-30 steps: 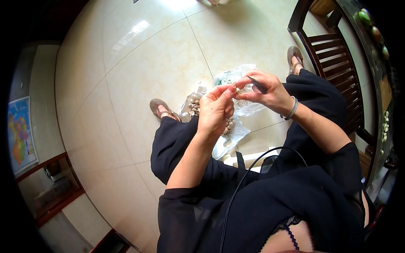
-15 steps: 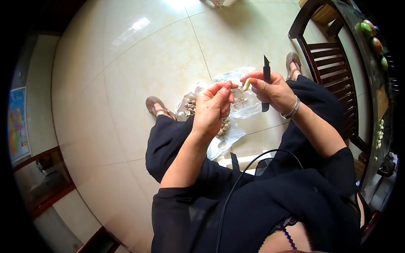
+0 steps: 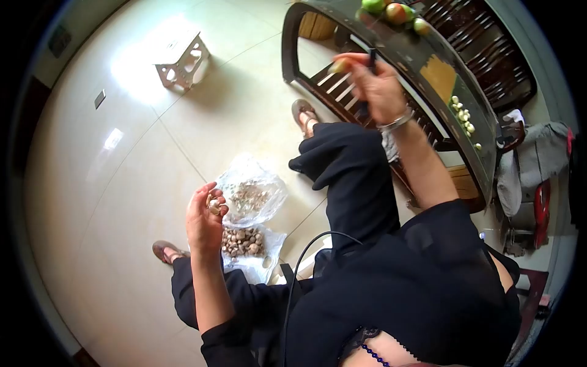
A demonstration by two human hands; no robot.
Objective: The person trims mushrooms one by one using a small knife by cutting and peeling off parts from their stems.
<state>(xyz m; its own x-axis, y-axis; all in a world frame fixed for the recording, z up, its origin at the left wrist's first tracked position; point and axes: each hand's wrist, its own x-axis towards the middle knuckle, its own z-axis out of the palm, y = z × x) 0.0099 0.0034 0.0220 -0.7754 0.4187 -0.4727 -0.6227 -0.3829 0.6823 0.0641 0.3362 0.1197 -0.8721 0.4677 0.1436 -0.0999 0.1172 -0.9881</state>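
Note:
My right hand [image 3: 382, 92], blurred by motion, is raised at the dark table's edge. It grips a black utility knife [image 3: 372, 58], with a pale peeled piece [image 3: 340, 65], like a garlic clove, between thumb and finger. Lower left, my left hand [image 3: 205, 220] curls around small brown-and-white pieces [image 3: 214, 205], perhaps unpeeled cloves or skins. Beside it on the floor lie a clear plastic bag [image 3: 278, 186] holding scraps and a white bag [image 3: 275, 243] bearing a heap of brownish pieces [image 3: 244, 240].
Several peeled pale pieces [image 3: 463, 116] lie on the dark table [image 3: 413, 58], near a yellowish board [image 3: 440, 74] and several red-green fruits [image 3: 396, 12]. A slatted wooden chair [image 3: 333, 82] stands against it. A white stool [image 3: 180, 61] is on the tiled floor, upper left.
My view has turned toward the table. My right hand has moved away from my left, up to the table's edge with knife and pale piece. The left now shows small pieces in its fingers.

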